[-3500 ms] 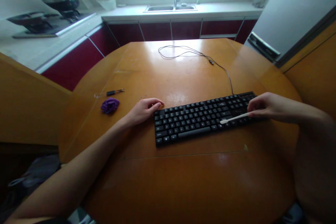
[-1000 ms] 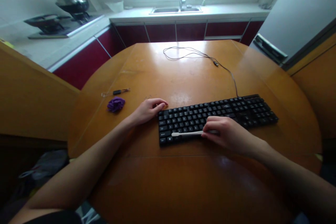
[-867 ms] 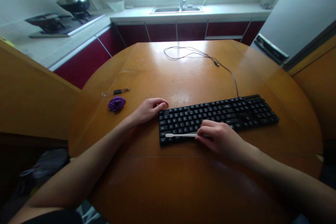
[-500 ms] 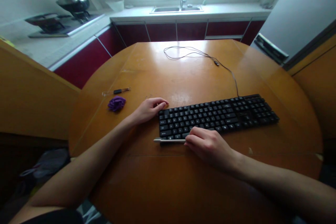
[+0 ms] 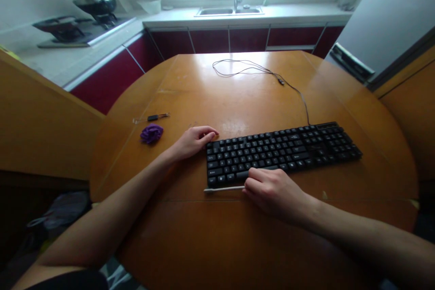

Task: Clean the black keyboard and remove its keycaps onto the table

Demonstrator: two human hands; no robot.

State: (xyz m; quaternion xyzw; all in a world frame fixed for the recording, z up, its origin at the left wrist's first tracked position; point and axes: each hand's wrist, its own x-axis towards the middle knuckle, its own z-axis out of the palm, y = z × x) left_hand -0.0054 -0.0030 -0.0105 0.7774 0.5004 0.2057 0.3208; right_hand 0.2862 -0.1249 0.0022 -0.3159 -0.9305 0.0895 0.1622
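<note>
A black keyboard (image 5: 268, 152) lies slightly slanted on the wooden table. My left hand (image 5: 193, 141) is at its upper left corner, thumb against the edge and fingers curved around the corner; part of that grip is hidden. My right hand (image 5: 273, 190) is closed around a slim white stick that looks like a toothbrush (image 5: 224, 188). Its small head points left and lies along the keyboard's front edge, below the bottom row of keys. Bristles cannot be made out. The right fingers hide the rest of the handle.
The keyboard's cable (image 5: 301, 95) runs back to a loose coil. A purple scrunchie-like cloth piece (image 5: 152, 133) and a small dark tool with a metal tip (image 5: 153, 118) lie left on the table (image 5: 190, 95). Behind are a sink (image 5: 215, 12) and a stove with pans (image 5: 63, 27).
My right hand has shifted slightly right and toward me, bringing the toothbrush head from the keyboard's lower left corner to just below its front edge. My left hand stays in place.
</note>
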